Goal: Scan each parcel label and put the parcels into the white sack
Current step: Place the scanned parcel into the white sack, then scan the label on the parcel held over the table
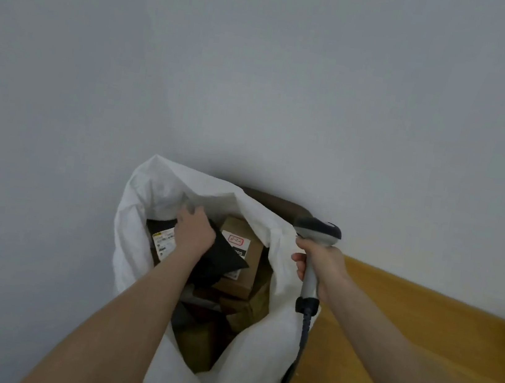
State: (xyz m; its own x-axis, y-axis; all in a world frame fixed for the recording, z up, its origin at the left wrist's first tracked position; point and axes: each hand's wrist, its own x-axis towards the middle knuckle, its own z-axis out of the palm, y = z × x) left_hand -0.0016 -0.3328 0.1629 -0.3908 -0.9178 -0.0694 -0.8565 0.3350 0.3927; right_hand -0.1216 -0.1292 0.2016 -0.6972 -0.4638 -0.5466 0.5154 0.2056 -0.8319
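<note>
The left hand (pixel 193 231) grips a black parcel (pixel 225 259) inside the open sack (pixel 138 207), over boxes (pixel 253 256). The right hand (pixel 321 266) is curled round the scanner (pixel 317 229) beside the sack's rim, above the tabletop (pixel 420 328).

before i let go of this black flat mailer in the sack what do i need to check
1. Black flat plastic mailer is inside the mouth of the white sack: ok, it lies over the brown cardboard boxes.
2. Sack mouth is open: ok, the rim stands wide.
3. Left hand has control of the mailer: ok, it grips the far edge.
4. Mailer label has been scanned: cannot tell.
5. Grey handheld scanner is secure: ok, the right hand grips its handle outside the sack.
6. Dark cable is clear of the opening: ok, it hangs down the sack's outer side.
</note>
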